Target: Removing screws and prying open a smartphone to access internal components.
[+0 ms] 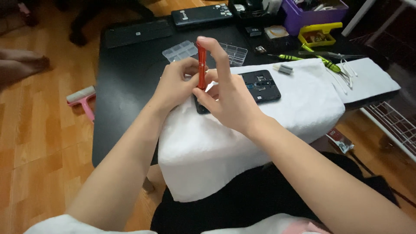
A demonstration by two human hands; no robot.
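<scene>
Over the white towel (268, 125), R hand (229, 99) pinches the red screwdriver (202, 65) upright, index fingertip capping its top to press straight down. L hand (175, 84) has fingers closed round the shaft, steadying the tip on the opened black phone (260, 86). Towel cushions the phone. Clear parts tray (182, 50) within reach. Black low table (125, 78), wood floor (39, 143).

Soft, dim indoor light leaves the folded white cloth towel (242, 143) bright against the dark black counter (125, 86), with faint shadows, mild graininess and slight softness at the edges.
</scene>
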